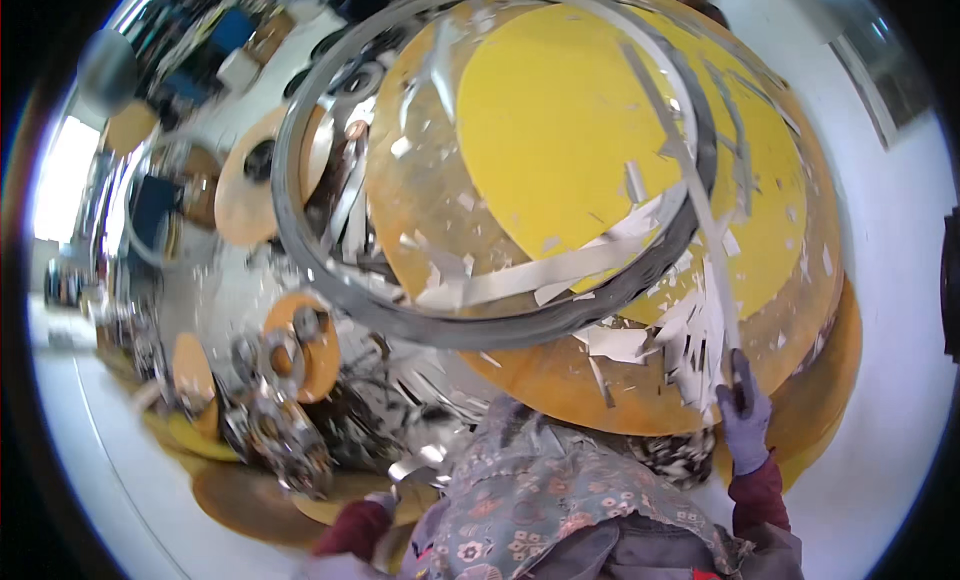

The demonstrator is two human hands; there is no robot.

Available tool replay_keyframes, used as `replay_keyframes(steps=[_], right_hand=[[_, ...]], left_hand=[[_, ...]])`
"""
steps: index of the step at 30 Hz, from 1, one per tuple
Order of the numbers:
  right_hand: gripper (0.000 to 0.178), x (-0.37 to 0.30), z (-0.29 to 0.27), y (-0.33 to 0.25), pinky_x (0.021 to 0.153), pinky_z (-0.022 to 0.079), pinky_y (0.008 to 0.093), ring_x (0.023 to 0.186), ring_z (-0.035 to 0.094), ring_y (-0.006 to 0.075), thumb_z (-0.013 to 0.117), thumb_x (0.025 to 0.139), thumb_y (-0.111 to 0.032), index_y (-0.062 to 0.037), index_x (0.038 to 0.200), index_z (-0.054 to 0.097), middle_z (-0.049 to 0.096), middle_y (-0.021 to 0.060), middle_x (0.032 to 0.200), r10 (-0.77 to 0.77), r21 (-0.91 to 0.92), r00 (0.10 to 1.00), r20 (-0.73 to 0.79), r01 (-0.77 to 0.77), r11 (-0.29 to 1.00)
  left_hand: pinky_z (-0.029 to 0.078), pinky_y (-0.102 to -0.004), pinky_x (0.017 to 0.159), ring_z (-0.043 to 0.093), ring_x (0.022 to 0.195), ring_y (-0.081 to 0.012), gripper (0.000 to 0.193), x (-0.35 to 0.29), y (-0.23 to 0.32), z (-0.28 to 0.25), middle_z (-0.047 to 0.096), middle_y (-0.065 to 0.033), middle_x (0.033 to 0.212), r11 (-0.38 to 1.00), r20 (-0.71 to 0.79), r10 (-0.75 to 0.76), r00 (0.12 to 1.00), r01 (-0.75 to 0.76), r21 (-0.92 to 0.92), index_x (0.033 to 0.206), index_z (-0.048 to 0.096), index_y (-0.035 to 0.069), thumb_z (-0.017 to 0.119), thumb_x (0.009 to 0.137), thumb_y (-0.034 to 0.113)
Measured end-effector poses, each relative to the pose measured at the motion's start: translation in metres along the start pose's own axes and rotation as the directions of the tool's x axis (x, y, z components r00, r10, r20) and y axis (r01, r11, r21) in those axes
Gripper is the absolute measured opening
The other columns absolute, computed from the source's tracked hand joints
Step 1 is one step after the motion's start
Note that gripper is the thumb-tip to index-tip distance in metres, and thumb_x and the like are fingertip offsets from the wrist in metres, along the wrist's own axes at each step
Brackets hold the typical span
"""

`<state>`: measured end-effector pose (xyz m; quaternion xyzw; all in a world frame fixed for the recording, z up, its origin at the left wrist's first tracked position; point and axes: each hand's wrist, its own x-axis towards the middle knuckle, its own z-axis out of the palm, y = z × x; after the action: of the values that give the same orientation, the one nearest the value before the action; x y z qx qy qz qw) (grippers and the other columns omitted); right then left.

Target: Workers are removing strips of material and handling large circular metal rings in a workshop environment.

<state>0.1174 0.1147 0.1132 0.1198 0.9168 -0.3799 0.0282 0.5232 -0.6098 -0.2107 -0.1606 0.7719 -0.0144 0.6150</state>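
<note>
Pinching end of pale strip [712,245] with right hand [747,425], seemingly guiding it across grey ring [440,330]; needed next: firm, steady grip. Cannot tell left hand's [383,500] state.

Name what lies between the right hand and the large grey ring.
In the head view: pale scraps and part of a pale strip, between right hand and ring.

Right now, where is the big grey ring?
The grey ring is in the head view's upper middle, overlapping the yellow disc, left of the right hand.
</note>
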Motion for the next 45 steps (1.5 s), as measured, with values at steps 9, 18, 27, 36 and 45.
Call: replay_keyframes(steps=[9, 18, 27, 36, 45], right_hand=[[0.06, 0.099, -0.003, -0.016, 0.059, 0.051, 0.0377, 0.069, 0.065, 0.0318, 0.075, 0.075, -0.014, -0.0126, 0.132, 0.058, 0.062, 0.0154, 0.086, -0.948, 0.383, 0.288, 0.135, 0.867, 0.318], [0.056, 0.168, -0.05, -0.028, 0.055, 0.05, 0.0376, 0.064, 0.062, 0.0289, 0.071, 0.081, -0.005, -0.0149, 0.134, 0.056, 0.063, 0.0141, 0.081, -0.807, 0.309, -0.029, 0.589, 0.931, 0.193], [0.059, 0.198, -0.024, 0.014, 0.061, 0.052, 0.0388, 0.066, 0.063, 0.0276, 0.058, 0.084, 0.003, -0.0152, 0.14, 0.052, 0.064, 0.0178, 0.083, -0.694, 0.193, -0.078, 0.716, 0.977, 0.09], [0.069, 0.175, 0.024, 0.024, 0.089, 0.053, 0.0345, 0.103, 0.069, 0.029, 0.059, 0.079, 0.008, -0.0114, 0.144, 0.047, 0.066, 0.0209, 0.12, -0.709, 0.244, 0.06, 0.702, 0.916, 0.319], [0.054, 0.094, 0.053, -0.047, 0.071, 0.053, 0.035, 0.073, 0.066, 0.028, 0.057, 0.083, 0.008, -0.0032, 0.135, 0.053, 0.068, 0.0215, 0.095, -0.97, 0.362, 0.09, 0.225, 0.917, 0.169]], left_hand=[[0.049, -0.0444, 0.096, 0.06, 0.112, -0.0362, 0.046, -0.201, 0.303, -0.179, 0.061, -0.019, 0.123, 0.802, -0.597, -0.258, 0.759, -0.176, -0.571, 0.122, 0.062, 0.007, 0.064, 0.085, 0.034], [0.046, -0.0453, 0.094, 0.059, 0.111, -0.0344, 0.047, -0.264, 0.536, -0.096, 0.06, -0.0148, 0.121, 0.646, -0.501, -0.281, 0.819, -0.225, -0.729, 0.124, 0.06, 0.01, 0.063, 0.086, 0.037], [0.047, -0.0444, 0.095, 0.061, 0.109, -0.0334, 0.043, -0.286, 0.611, -0.031, 0.063, -0.0157, 0.117, 0.453, -0.271, -0.465, 0.843, -0.036, -0.891, 0.119, 0.064, 0.013, 0.062, 0.084, 0.039], [0.045, -0.0458, 0.097, 0.06, 0.115, -0.0297, 0.047, -0.302, 0.623, 0.015, 0.062, -0.0119, 0.123, 0.377, -0.14, -0.505, 0.852, 0.072, -0.923, 0.124, 0.063, 0.015, 0.06, 0.085, 0.041], [0.045, -0.0452, 0.098, 0.06, 0.115, -0.0319, 0.047, -0.262, 0.544, -0.003, 0.063, -0.0159, 0.122, 0.395, -0.219, -0.477, 0.851, -0.015, -0.919, 0.126, 0.061, 0.012, 0.058, 0.089, 0.041]])
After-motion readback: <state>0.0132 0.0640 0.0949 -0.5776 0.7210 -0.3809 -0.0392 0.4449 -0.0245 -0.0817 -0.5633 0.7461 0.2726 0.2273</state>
